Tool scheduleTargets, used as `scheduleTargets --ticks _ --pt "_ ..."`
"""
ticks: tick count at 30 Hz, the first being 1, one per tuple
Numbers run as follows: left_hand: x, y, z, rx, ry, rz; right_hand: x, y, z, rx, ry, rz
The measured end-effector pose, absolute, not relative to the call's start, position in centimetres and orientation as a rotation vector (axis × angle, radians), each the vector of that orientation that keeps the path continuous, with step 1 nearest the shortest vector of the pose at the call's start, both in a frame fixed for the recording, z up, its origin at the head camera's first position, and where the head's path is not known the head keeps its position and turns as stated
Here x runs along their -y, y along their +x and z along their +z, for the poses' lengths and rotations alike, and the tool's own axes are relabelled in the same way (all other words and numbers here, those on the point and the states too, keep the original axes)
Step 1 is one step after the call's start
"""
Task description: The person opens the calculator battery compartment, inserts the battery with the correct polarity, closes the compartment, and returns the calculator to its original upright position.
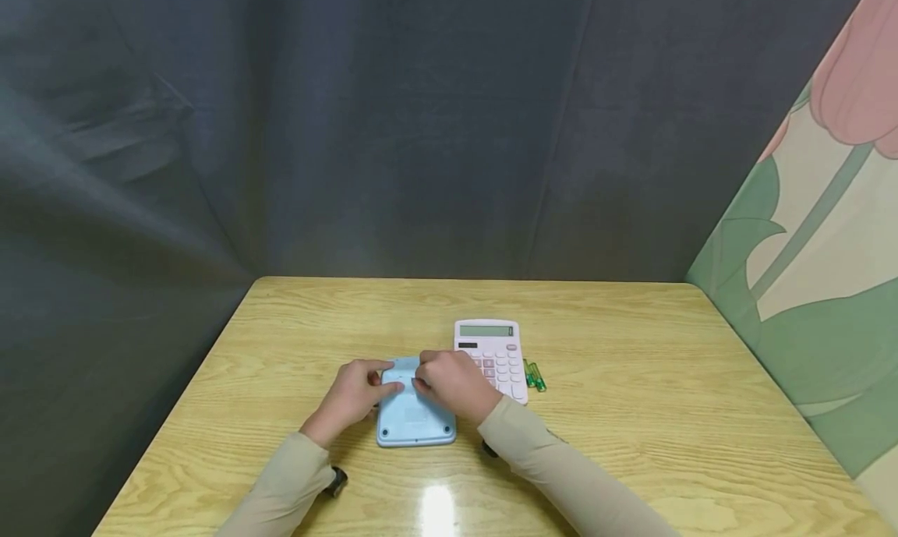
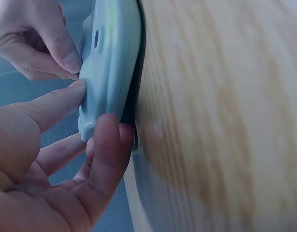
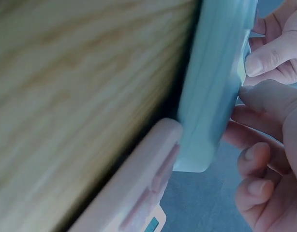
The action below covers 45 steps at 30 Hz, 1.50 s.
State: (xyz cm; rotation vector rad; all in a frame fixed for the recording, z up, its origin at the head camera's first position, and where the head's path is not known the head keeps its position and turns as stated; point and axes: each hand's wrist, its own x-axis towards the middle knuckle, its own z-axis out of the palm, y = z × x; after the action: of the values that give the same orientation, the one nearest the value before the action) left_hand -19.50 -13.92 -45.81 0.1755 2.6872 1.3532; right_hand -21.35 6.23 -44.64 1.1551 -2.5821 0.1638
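Observation:
A light blue calculator (image 1: pixel 417 426) lies face down on the table, its back with dark round spots at the near corners turned up. My left hand (image 1: pixel 351 393) holds its left edge, with the thumb on the back and other fingertips (image 2: pixel 107 140) at the side. My right hand (image 1: pixel 459 385) works on the upper part of the back, thumb and forefinger tips right at the surface. Its other fingers (image 3: pixel 257 188) curl loosely in the right wrist view. I cannot tell whether the right fingertips pinch a small part there.
A pink calculator (image 1: pixel 491 344) lies face up beside the blue one, its display showing 0, partly behind my right hand. Green batteries (image 1: pixel 538 376) lie at its right side. The wooden table (image 1: pixel 631 381) meets a dark curtain (image 1: pixel 421 132) at the back.

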Motion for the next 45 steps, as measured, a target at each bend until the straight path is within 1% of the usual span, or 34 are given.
scheduleTargets --ticks 35,45 --pt "13.92 -19.46 -45.76 -2.699 0.196 1.338 -5.8 -21.01 -44.77 2.499 1.105 0.012" --pt "13.88 -19.39 -45.78 -2.691 0.193 1.354 -6.72 -21.25 -44.29 2.448 1.053 0.258"
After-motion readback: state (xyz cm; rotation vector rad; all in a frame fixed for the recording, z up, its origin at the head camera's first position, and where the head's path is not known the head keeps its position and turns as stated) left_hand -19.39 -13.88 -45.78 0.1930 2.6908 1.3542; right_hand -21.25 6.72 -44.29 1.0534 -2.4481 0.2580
